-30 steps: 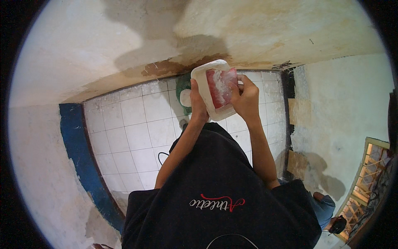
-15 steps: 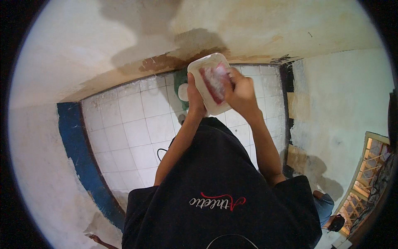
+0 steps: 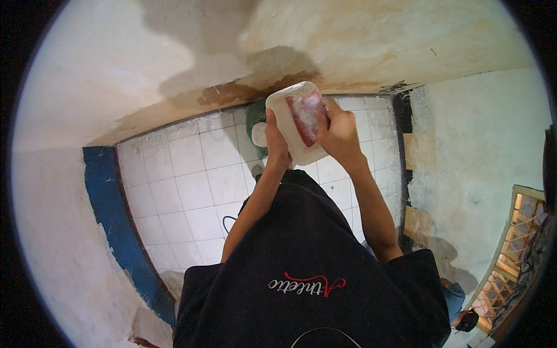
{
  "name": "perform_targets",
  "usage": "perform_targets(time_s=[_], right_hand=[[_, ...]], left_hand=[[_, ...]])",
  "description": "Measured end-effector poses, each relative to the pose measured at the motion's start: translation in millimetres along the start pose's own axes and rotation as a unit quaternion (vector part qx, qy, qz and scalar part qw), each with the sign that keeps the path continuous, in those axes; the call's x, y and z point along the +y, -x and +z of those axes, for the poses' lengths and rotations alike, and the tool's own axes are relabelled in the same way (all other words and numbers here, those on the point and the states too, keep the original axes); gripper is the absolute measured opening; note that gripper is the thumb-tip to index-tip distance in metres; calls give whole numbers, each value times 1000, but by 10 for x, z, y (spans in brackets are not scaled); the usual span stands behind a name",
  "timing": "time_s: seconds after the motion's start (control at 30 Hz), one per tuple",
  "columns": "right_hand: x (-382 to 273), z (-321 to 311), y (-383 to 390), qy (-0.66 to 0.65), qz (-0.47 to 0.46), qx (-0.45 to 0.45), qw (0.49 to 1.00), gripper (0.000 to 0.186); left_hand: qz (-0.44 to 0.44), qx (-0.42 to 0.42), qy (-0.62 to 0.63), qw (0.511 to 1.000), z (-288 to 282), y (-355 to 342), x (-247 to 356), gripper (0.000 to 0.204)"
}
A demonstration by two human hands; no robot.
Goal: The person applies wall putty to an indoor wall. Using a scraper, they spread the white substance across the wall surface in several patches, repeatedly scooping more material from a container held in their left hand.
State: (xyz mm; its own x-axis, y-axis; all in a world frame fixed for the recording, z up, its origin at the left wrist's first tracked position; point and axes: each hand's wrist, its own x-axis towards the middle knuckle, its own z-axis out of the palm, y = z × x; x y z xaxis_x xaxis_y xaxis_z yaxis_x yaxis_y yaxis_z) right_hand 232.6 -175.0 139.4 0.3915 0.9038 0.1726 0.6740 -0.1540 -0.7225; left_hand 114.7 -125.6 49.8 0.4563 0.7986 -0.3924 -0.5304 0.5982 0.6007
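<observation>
A shallow off-white tray [image 3: 281, 109] with rounded corners is held up in front of my body, tilted, over the tiled floor. My left hand [image 3: 278, 142] grips its left side, thumb along the rim. Inside the tray, a flat red scraper [image 3: 301, 124] is smeared with white paste. My right hand [image 3: 338, 133] is closed round the scraper's right end, slightly blurred; the fingertips are partly hidden behind it.
A stained wall [image 3: 360, 52] rises just beyond the tray. On the white floor tiles [image 3: 191, 191] lies a green bag-like thing [image 3: 253, 116] beside a round white object [image 3: 259, 134]. A person in blue [image 3: 455, 298] is at lower right near a grilled window [image 3: 505, 255].
Both hands, with the tray and scraper, appear slightly lower and further right. The scraper has shifted within the tray. Another person's hand at lower left has moved mostly out of view.
</observation>
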Motion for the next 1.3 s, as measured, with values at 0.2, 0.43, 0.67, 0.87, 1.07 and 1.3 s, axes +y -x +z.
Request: perform_targets(time_s=[0.2,0.43,0.67,0.87,1.07,1.3], right_hand=[[-79,-8,15,7,-5,12,1000,12],[-17,114,4,-30,6,-27,999,15],[119,90,15,-14,-31,-19,999,21],[191,-27,41,31,8,5,999,19],[331,-86,9,5,-2,-8,1000,23],[644,-463,-287,53,-8,3,999,21]], left_hand=[[14,-20,10,1000,-96,-61,17,65],[15,-2,-18,1000,-98,-67,101,68],[5,-38,1,999,56,-51,87,68],[-9,-6,-55,998,12,-158,-49,67],[-43,-19,32,998,96,-334,-227,59],[-54,-7,-45,997,476,-549,-407,58]])
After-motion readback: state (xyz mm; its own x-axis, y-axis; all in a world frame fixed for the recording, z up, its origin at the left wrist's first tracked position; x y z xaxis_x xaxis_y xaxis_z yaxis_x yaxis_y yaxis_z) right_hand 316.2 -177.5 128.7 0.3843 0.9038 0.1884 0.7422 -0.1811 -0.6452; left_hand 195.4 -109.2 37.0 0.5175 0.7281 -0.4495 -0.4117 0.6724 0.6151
